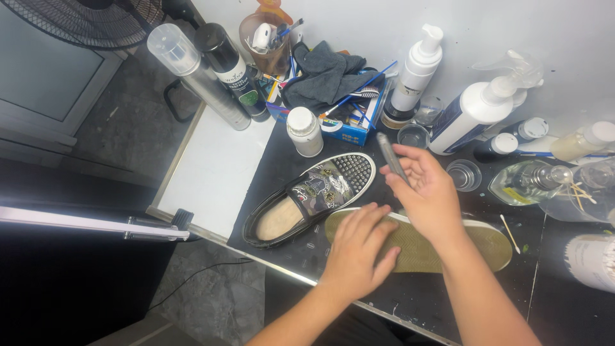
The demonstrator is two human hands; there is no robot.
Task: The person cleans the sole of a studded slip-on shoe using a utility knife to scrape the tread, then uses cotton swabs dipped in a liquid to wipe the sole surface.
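Observation:
My left hand [357, 251] lies flat on the olive sole of an overturned shoe [475, 243] near the table's front edge. My right hand [428, 192] hovers above the same shoe and grips a slim grey pen-like tool [389, 156], its tip pointing up and away. A second slip-on shoe [312, 195] stands upright just to the left, black with a studded toe and camouflage patches, its tan insole showing.
Behind the shoes stand a small white jar [304, 131], two tall spray cans [192, 74], white pump bottles [471, 112], a blue box with brushes and a grey cloth [325, 80], small cups and clear bottles [532, 182]. A fan [83, 22] stands at upper left.

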